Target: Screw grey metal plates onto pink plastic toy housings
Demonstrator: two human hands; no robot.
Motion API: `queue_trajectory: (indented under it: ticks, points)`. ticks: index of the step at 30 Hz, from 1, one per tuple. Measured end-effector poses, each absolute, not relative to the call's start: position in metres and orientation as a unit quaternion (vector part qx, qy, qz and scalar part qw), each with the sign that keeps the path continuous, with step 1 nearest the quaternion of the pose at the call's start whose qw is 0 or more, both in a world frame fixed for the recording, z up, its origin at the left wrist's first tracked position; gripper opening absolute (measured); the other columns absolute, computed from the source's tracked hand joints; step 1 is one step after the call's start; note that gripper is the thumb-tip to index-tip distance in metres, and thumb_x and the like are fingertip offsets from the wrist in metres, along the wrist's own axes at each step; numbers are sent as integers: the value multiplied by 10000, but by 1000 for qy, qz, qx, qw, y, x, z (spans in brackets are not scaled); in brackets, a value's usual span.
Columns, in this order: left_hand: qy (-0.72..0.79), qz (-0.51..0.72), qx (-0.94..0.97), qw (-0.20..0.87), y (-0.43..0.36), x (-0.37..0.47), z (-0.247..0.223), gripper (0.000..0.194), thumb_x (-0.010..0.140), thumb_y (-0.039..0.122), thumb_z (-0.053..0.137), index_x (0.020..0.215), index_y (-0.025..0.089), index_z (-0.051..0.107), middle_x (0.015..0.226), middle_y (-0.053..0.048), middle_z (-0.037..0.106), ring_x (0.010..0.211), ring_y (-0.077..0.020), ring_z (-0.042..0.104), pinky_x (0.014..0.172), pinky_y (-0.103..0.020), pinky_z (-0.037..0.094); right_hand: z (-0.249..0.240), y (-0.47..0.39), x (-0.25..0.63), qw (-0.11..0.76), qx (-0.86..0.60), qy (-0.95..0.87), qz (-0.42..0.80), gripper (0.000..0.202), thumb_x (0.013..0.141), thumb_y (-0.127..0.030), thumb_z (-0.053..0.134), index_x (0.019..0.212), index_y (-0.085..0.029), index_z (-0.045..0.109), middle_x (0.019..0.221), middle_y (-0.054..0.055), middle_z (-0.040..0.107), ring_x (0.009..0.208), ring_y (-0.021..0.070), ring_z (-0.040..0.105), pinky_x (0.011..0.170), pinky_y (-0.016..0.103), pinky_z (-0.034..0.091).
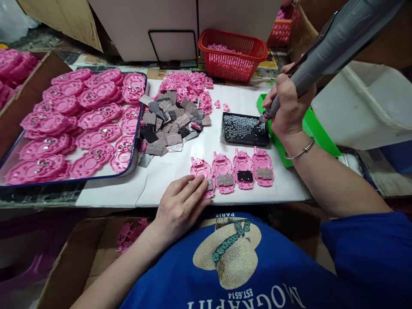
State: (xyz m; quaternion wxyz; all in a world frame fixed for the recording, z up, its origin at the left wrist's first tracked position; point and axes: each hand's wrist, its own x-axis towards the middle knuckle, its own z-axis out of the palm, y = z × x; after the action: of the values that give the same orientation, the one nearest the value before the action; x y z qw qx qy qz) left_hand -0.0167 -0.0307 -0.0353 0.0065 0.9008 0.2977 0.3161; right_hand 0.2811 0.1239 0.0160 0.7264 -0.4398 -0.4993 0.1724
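Observation:
My right hand is wrapped round a grey electric screwdriver. Its bit points down into a black screw tray with many small silver screws. Flat on the table, my left hand has its fingers stretched over the leftmost pink plastic casing, their tips at its grey plate. To the right of that hand stand several more pink casings in a row; one bears a black plate, while another carries a grey plate. The covered part of the leftmost casing is hidden.
Left, a blue-rimmed white tray holds stacked pink casings. Loose metal plates lie heaped beside small pink parts. Behind stands a red basket. A green tray and a whitish bin are at the right.

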Motion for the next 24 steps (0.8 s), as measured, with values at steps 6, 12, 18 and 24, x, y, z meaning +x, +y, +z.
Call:
queue_trajectory:
  ticks: [6, 12, 18, 24]
  points:
    - [298, 324, 898, 15, -30, -16, -35, 372, 875, 226, 679, 1224, 130, 593, 1161, -127, 707, 1051, -263, 645, 873, -411, 585, 24, 120, 282, 728, -414, -517, 180, 368, 708, -559, 684, 908, -330, 478, 655, -77, 549, 450, 70, 371, 463, 313, 300]
    - [295, 332, 896, 23, -30, -14, -35, 350, 878, 260, 677, 1182, 98, 615, 1157, -138, 707, 1053, -271, 638, 874, -406, 581, 59, 105, 250, 790, -289, -508, 183, 229, 725, -331, 687, 840, -218, 524, 572, -66, 426, 395, 45, 386, 355, 240, 270]
    - [297, 330, 895, 29, -31, -15, -37, 343, 912, 313, 628, 1196, 122, 612, 1178, -120, 703, 1064, -256, 644, 880, -398, 568, 68, 65, 181, 750, -245, -547, 278, 187, 782, -289, 640, 927, -195, 567, 581, -57, 437, 419, 66, 422, 365, 238, 333]
    - [300, 336, 893, 19, -32, -14, -37, 344, 910, 316, 635, 1175, 97, 621, 1173, -113, 706, 1043, -261, 651, 862, -389, 565, 52, 45, 134, 692, -217, -547, 417, 217, 753, -293, 730, 792, -197, 539, 579, -55, 477, 398, 75, 456, 353, 233, 327]
